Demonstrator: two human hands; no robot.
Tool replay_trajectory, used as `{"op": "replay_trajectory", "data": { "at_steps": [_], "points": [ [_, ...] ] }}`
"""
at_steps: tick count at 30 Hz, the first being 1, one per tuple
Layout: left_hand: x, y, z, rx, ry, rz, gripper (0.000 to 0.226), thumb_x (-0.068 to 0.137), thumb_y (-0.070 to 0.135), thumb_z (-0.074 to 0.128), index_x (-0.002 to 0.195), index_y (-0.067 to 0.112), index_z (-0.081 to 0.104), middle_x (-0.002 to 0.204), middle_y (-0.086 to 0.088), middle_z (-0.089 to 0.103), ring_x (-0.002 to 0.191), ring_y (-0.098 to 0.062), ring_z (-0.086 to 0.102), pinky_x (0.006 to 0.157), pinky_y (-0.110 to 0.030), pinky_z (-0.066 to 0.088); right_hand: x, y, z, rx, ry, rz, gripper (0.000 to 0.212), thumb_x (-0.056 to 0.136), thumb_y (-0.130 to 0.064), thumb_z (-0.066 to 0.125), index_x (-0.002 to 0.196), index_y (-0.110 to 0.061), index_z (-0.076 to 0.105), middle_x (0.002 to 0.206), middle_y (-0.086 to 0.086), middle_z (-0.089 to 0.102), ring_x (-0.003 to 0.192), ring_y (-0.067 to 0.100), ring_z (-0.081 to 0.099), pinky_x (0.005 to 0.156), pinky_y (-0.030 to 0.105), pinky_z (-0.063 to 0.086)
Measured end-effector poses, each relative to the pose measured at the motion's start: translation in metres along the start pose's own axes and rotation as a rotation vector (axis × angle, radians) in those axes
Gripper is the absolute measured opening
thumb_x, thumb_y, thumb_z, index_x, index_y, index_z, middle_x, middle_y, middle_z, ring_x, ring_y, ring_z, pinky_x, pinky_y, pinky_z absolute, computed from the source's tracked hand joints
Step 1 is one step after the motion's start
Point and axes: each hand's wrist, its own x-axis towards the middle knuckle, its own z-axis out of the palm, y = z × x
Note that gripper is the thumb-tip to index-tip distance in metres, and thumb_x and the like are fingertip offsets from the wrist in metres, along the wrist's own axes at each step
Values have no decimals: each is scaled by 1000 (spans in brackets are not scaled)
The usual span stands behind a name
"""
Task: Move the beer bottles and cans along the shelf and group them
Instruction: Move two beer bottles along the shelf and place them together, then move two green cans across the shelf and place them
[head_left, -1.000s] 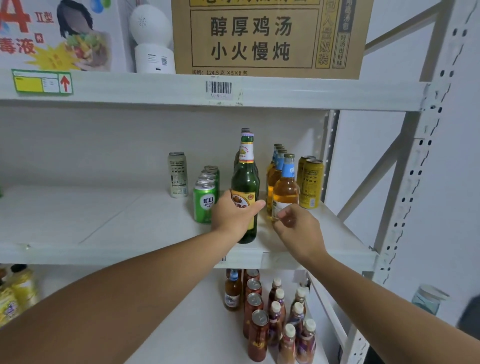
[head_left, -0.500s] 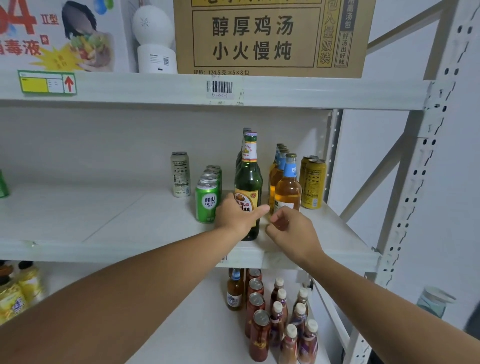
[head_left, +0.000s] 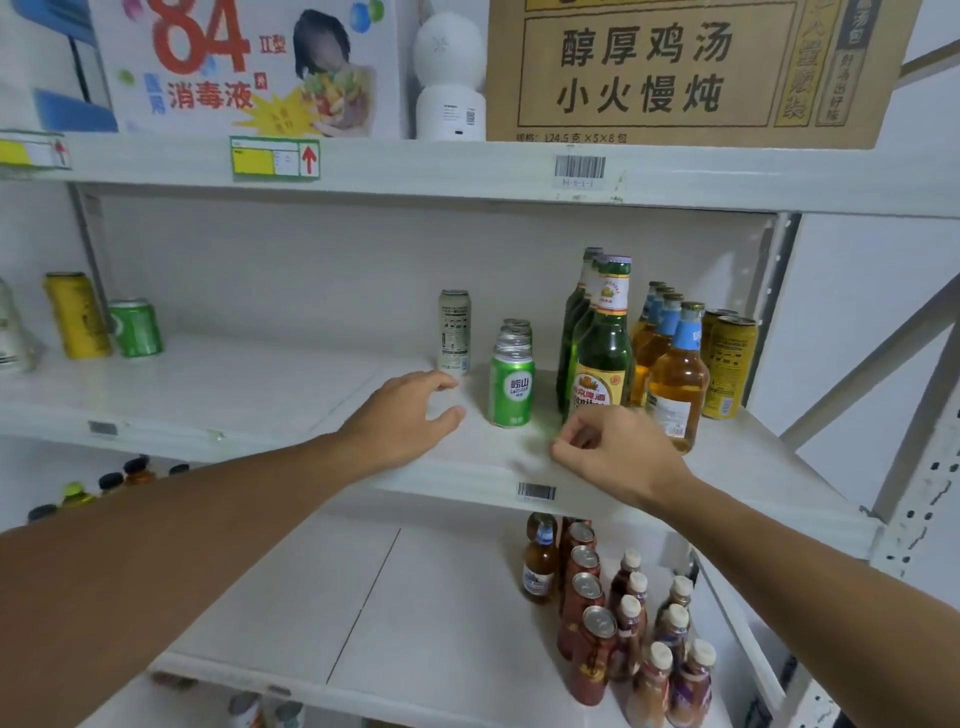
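On the middle shelf a row of green beer bottles stands at the right, beside a row of amber bottles with blue necks and yellow cans. A row of green cans and a tall pale can stand left of them. My left hand hovers over the shelf left of the green cans, fingers loosely spread, holding nothing. In front of the green bottles my right hand has loosely curled fingers and holds nothing. Far left stand a yellow can and a green can.
The top shelf carries a cardboard box, a white round device and a printed carton. The lower shelf holds brown cans and small bottles at the right. A grey shelf upright stands at the right.
My left hand let go of the front green bottle and moved left, past the green cans. My right hand drew back toward the shelf edge. The view turned left, showing cans at far left.
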Motion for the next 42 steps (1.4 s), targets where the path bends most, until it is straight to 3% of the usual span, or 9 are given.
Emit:
{"op": "replay_trajectory", "data": {
  "at_steps": [4,8,13,17,22,33,42],
  "points": [
    [-22,-54,-52,77,35,-74,51,104,54,64,149,28,64,153,8,63,141,-16,57,118,-35,45,19,-53,25,-18,-34,-75,45,79,-74,58,101,-38,71,98,-19,73,88,2,68,79,38,63],
    [-56,-115,-103,124,76,-190,51,104,49,65,150,27,64,154,5,63,144,-18,55,120,-35,42,43,-124,65,-15,-55,-141,53,82,-73,61,121,-39,71,117,-20,71,96,5,69,86,37,61],
    [-112,-183,-162,174,113,-301,49,106,42,64,152,26,61,157,3,60,147,-22,52,119,-35,41,66,-216,126,11,-120,-188,60,73,-75,60,123,-42,69,132,-16,64,109,12,67,95,38,56],
    [-155,-238,-203,157,145,-403,47,105,44,62,150,29,62,152,6,62,138,-18,58,111,-35,46,78,-283,177,29,-176,-244,55,78,-73,63,124,-44,67,133,-16,62,110,12,66,96,42,57],
    [-196,-287,-238,197,166,-504,50,107,44,59,155,30,57,163,6,54,150,-19,48,121,-38,40,94,-350,227,100,-255,-320,54,82,-66,68,129,-40,68,134,-13,63,115,13,64,99,41,56],
    [-173,-361,-255,293,171,-594,51,106,57,55,155,41,54,166,13,49,154,-16,43,125,-41,37,185,-414,291,185,-351,-455,53,87,-66,74,131,-38,66,125,-12,63,110,14,64,95,40,56],
    [-91,-405,-260,349,191,-647,51,107,54,58,154,33,58,160,7,57,147,-16,52,121,-34,41,296,-417,339,275,-379,-466,53,87,-63,74,131,-36,65,126,-10,62,109,13,63,91,35,52]
  ]
}}
